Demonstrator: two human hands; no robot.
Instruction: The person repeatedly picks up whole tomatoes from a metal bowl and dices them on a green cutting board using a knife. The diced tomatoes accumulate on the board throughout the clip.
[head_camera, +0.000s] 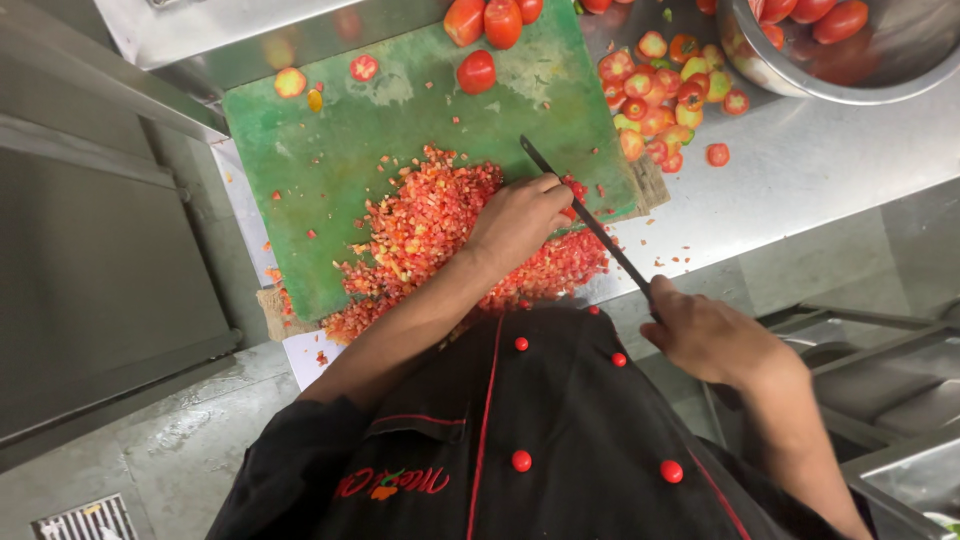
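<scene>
A green cutting board (330, 150) lies on a steel counter, with a big heap of finely chopped tomato (420, 225) on its near half. My left hand (520, 220) rests curled on the heap's right side, holding a tomato piece against the board. My right hand (705, 335) grips the handle of a long dark knife (580, 210), whose blade slants up-left beside my left fingers. Whole tomatoes (478, 70) sit at the board's far edge.
A pile of cut tomato tops (665, 95) lies on the counter (800, 170) right of the board. A steel bowl (900, 85) with whole tomatoes stands at the top right. Steel shelves are on the left, a floor drain (85, 520) bottom left.
</scene>
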